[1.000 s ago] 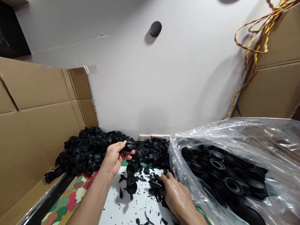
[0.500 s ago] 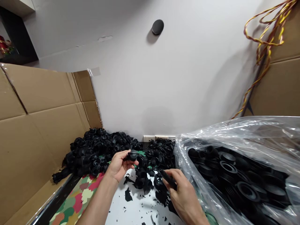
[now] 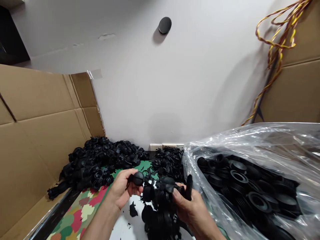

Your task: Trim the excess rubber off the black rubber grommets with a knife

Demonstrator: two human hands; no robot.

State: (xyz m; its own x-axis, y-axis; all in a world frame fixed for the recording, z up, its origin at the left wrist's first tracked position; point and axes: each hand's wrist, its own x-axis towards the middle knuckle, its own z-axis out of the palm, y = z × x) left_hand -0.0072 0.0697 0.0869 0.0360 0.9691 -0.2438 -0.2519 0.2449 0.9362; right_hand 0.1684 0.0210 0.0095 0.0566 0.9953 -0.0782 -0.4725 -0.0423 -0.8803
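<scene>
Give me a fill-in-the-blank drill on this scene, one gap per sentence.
1. The left hand holds a round rubber part coloured ____.
2. The right hand holds a dark stick-like piece beside a clear ____ bag of ribbed parts.
3. The pile of parts lies against a sheet of ____.
4. The twisted wires are red and ____.
Missing words: black; plastic; cardboard; yellow.
</scene>
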